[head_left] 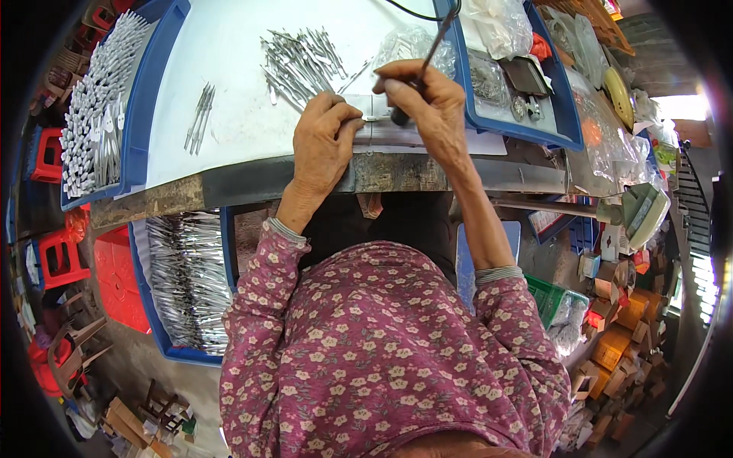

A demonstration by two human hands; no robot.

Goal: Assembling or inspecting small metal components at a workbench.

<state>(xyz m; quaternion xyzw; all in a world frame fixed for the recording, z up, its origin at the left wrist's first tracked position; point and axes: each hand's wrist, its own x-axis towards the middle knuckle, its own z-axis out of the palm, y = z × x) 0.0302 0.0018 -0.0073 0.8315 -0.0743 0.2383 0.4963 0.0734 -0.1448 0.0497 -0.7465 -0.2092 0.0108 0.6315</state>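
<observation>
My left hand (324, 145) rests at the near edge of the white-covered table, thumb and fingers pinched on a slim silver metal piece (369, 118). My right hand (431, 107) is closed around a dark thin-shafted tool (437, 47). Its shaft slants up past the fingers, and its blunt dark end is low beside the metal piece; I cannot tell whether they touch. Beyond my left hand lies a loose pile of similar slim metal pieces (301, 65). A few more metal pieces (200, 120) lie apart on the left.
A blue tray (156, 91) of upright metal pieces stands at the left. Below the table is another filled blue tray (183, 353). The right blue tray (500, 131) holds plastic bags and small items. Clear plastic (412, 47) lies beyond my right hand, near a black cable (412, 11).
</observation>
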